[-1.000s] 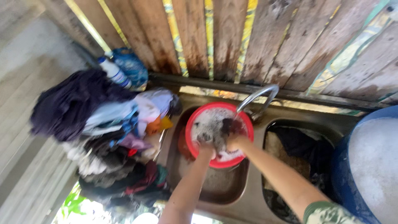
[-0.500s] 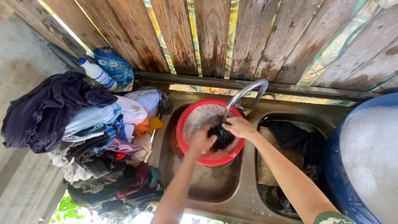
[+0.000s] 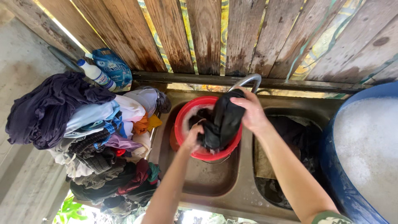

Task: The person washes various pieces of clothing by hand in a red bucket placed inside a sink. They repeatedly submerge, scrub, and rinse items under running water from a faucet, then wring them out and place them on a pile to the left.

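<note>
Over red basin (image 3: 182, 124), both hands (image 3: 253, 112) grip dark garment (image 3: 222, 122).

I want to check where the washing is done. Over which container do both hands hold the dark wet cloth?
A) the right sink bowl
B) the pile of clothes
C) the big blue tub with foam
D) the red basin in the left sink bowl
D: the left hand and the right hand grip the dark cloth directly above the red basin, which sits in the left sink bowl.
</note>
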